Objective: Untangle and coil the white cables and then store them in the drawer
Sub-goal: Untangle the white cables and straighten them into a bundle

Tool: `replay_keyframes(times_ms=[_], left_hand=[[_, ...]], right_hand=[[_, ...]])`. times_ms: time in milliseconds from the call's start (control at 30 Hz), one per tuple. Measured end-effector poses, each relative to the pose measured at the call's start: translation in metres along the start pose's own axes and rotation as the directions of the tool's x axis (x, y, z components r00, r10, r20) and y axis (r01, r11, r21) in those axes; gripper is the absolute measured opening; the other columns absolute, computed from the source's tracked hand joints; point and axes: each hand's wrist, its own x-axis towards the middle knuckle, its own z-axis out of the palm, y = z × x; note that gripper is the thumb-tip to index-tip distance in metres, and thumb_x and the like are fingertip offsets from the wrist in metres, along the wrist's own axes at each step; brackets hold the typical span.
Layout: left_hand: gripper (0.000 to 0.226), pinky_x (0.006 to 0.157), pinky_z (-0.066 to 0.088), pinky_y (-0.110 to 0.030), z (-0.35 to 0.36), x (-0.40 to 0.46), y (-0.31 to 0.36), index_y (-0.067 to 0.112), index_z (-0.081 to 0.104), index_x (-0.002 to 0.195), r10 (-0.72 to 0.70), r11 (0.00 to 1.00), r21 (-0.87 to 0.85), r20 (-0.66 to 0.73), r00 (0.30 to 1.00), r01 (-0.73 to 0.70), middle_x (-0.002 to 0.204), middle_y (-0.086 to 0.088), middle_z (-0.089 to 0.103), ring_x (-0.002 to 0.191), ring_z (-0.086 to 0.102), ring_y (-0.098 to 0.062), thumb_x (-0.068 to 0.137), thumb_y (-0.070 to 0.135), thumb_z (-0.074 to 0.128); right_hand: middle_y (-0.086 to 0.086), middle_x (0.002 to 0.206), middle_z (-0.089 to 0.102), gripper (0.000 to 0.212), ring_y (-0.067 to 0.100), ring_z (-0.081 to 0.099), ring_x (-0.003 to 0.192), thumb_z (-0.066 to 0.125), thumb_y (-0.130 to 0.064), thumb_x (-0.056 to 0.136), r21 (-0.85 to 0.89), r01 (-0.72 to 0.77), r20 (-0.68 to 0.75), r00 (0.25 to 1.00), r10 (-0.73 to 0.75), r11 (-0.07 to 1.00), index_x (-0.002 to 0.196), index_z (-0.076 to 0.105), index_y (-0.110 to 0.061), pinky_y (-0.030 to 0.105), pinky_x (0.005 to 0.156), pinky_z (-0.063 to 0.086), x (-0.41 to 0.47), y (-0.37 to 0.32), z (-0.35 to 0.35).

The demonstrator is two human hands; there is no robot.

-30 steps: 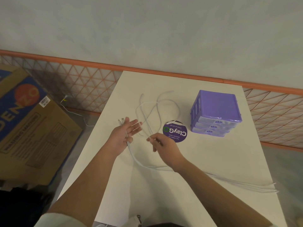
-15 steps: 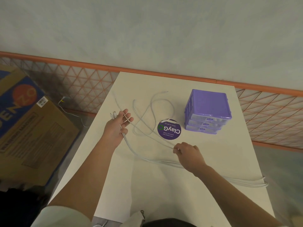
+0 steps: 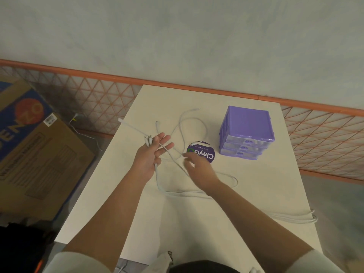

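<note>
Several white cables [image 3: 178, 133] lie tangled on the white table [image 3: 177, 229]. My left hand [image 3: 150, 156] holds their connector ends, which stick out above its spread fingers, and strands trail from under the palm. My right hand [image 3: 200, 168] is blurred beside it. Its loosely curled fingers seem to pinch a strand, with a slack loop [image 3: 234, 180] lying to its right. The strands run on under my right forearm to the table's right edge [image 3: 307, 218]. The purple drawer unit [image 3: 248, 125] stands at the back right with all three drawers closed.
A round purple ClayGo lid [image 3: 203, 153] lies between my right hand and the drawer unit, with a cable across it. On the floor to the left is a large cardboard box [image 3: 39, 154]. An orange mesh fence [image 3: 325, 134] runs behind the table.
My right hand had drawn a strand out to the right and has now swung back left toward my left hand, leaving a slack loop. My left hand's fingers have spread.
</note>
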Motion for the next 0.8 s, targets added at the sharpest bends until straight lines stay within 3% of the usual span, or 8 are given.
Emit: replay_keyframes(times_ms=[100,200,367,500,567,633,700,800], left_hand=[[0.028,0.037,0.027,-0.014,0.002,-0.003,0.001,0.014,0.058,0.122,0.011,1.000,-0.002,0.032,0.999,-0.011,0.119,0.000,0.071,0.107,0.069,-0.018,0.104,0.028,0.042],[0.033,0.038,0.027,-0.014,0.001,-0.006,0.004,0.012,0.057,0.125,0.023,1.000,-0.015,0.043,0.999,-0.022,0.121,-0.002,0.070,0.108,0.068,-0.017,0.104,0.032,0.041],[0.039,0.038,0.025,-0.013,-0.010,-0.001,0.009,0.016,0.052,0.131,0.049,0.987,-0.152,-0.040,0.998,-0.055,0.126,0.002,0.067,0.111,0.067,-0.015,0.104,0.038,0.035],[0.038,0.039,0.028,-0.012,-0.014,-0.001,0.014,0.020,0.055,0.129,0.042,0.972,-0.229,-0.081,0.996,-0.059,0.120,0.005,0.070,0.112,0.066,-0.012,0.104,0.040,0.034],[0.036,0.039,0.029,-0.012,-0.014,-0.001,0.013,0.021,0.060,0.122,0.029,0.966,-0.254,-0.093,0.995,-0.051,0.111,0.006,0.073,0.106,0.068,-0.010,0.103,0.041,0.037],[0.034,0.038,0.029,-0.012,-0.013,0.000,0.012,0.021,0.064,0.115,0.015,0.962,-0.270,-0.107,0.994,-0.044,0.089,0.009,0.073,0.095,0.069,-0.007,0.102,0.042,0.040],[0.034,0.038,0.027,-0.013,-0.014,0.001,0.010,0.021,0.065,0.112,0.004,0.958,-0.284,-0.127,0.992,-0.040,0.069,0.009,0.059,0.080,0.063,-0.004,0.101,0.043,0.042],[0.033,0.038,0.025,-0.014,-0.018,0.002,0.009,0.021,0.065,0.109,-0.013,0.956,-0.290,-0.145,0.989,-0.030,0.060,0.009,0.045,0.067,0.053,-0.003,0.100,0.045,0.044]], right_hand=[[-0.001,0.092,0.067,0.028,0.015,0.060,0.084,0.050,-0.036,0.099,0.135,0.009,0.108,0.994,-0.024,0.991,0.122,0.058,-0.021,0.033,0.081,0.046,-0.002,-0.034,0.013],[-0.003,0.074,0.056,0.022,0.012,0.050,0.064,0.045,-0.033,0.102,0.168,0.029,0.047,0.998,-0.037,0.985,0.111,0.060,-0.018,0.031,0.065,0.041,-0.004,-0.038,0.014],[-0.009,0.080,0.059,0.017,0.009,0.051,0.067,0.044,-0.032,0.102,0.165,0.022,-0.056,0.998,-0.013,0.986,0.103,0.059,-0.024,0.029,0.065,0.041,-0.011,-0.015,0.007],[-0.010,0.099,0.062,0.018,0.013,0.057,0.084,0.045,-0.031,0.102,-0.020,0.056,-0.002,0.998,-0.056,0.998,0.106,0.061,-0.024,0.033,0.079,0.047,-0.019,0.013,0.008],[-0.005,0.108,0.063,0.019,0.018,0.059,0.092,0.045,-0.030,0.102,-0.104,0.063,0.014,0.998,-0.062,0.993,0.107,0.062,-0.025,0.036,0.084,0.048,-0.022,0.024,0.011],[-0.004,0.108,0.063,0.019,0.020,0.060,0.095,0.045,-0.030,0.102,-0.151,0.074,0.018,0.997,-0.072,0.986,0.108,0.063,-0.027,0.037,0.084,0.048,-0.023,0.029,0.012],[-0.003,0.107,0.063,0.019,0.021,0.060,0.095,0.046,-0.030,0.102,-0.172,0.098,0.000,0.995,-0.099,0.980,0.109,0.064,-0.028,0.038,0.084,0.049,-0.022,0.032,0.012],[-0.003,0.107,0.064,0.019,0.023,0.061,0.095,0.048,-0.031,0.101,-0.190,0.104,-0.042,0.993,-0.114,0.976,0.109,0.066,-0.030,0.039,0.083,0.050,-0.020,0.034,0.011]])
